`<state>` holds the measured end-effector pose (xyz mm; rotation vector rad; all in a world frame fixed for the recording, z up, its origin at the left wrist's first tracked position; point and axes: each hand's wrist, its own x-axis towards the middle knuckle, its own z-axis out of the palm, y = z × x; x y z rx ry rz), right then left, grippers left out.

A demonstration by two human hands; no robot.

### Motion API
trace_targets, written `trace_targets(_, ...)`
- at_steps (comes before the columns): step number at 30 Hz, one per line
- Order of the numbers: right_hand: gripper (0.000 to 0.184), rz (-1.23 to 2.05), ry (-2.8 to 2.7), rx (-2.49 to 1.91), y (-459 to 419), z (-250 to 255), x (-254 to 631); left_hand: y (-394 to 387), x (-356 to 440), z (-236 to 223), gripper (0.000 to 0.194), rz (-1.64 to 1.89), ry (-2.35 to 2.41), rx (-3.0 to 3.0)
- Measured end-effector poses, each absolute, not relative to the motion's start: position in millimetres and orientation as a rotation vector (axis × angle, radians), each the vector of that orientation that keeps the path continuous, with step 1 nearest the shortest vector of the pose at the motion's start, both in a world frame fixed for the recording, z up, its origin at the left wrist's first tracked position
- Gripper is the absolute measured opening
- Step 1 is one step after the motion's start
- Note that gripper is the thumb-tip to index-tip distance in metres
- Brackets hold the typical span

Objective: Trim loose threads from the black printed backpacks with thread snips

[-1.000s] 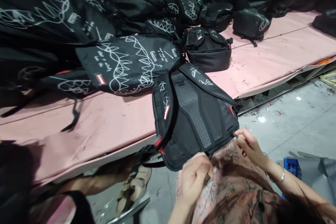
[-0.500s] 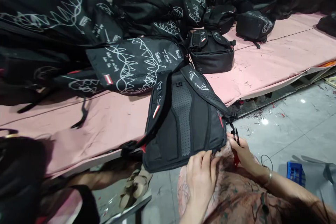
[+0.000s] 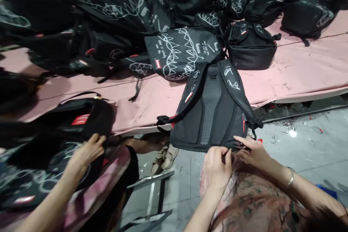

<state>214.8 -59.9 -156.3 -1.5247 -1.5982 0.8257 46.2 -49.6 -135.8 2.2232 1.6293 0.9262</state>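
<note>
A black backpack (image 3: 187, 130) lies back panel up, its lower end hanging over the table's front edge toward me. Two padded straps with white markings run along its sides. My left hand (image 3: 217, 168) is closed on the bottom edge, fingers curled and thumb pressed near. Just to its right, my right hand (image 3: 252, 152) is at the bag's lower right corner, closed around small thread snips (image 3: 245, 147). Only the dark blades of the snips show, close to the bottom seam; the handles are hidden in my palm.
Black backpacks with white scribble prints, one backpack (image 3: 185, 54) among them, crowd the pink-covered table (image 3: 299, 65). At left, a co-worker's hand (image 3: 88, 150) rests on another open bag (image 3: 100, 116). A metal stool frame (image 3: 152, 179) and sandals (image 3: 164, 157) are below.
The view has swung left, bringing the co-worker's arm and bag into sight. My right hand has moved in to the bag's bottom edge, turning the snips from upright toward the seam. My left hand keeps its hold.
</note>
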Motion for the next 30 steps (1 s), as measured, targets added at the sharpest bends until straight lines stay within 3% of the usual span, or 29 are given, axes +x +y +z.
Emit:
trace_targets(9, 0.031, 0.512, -1.938, -1.486, -58, -159, 209, -51, 37, -153, 0.015, 1.243, 1.615, 2.299)
trace_targets(15, 0.027, 0.209, -2.009, -1.413, -64, -179, 215, -21, -35, -161, 0.016, 1.518, 2.122, 2.057)
trace_targets(26, 0.037, 0.074, -2.071, -1.268, -59, -181, 204, 19, -65, -172, 0.016, 1.612, 2.525, 1.751)
trace_targets(30, 0.045, 0.330, -2.035, -1.296, -57, -179, 201, 26, -63, -170, 0.013, 1.529, 2.518, 1.720)
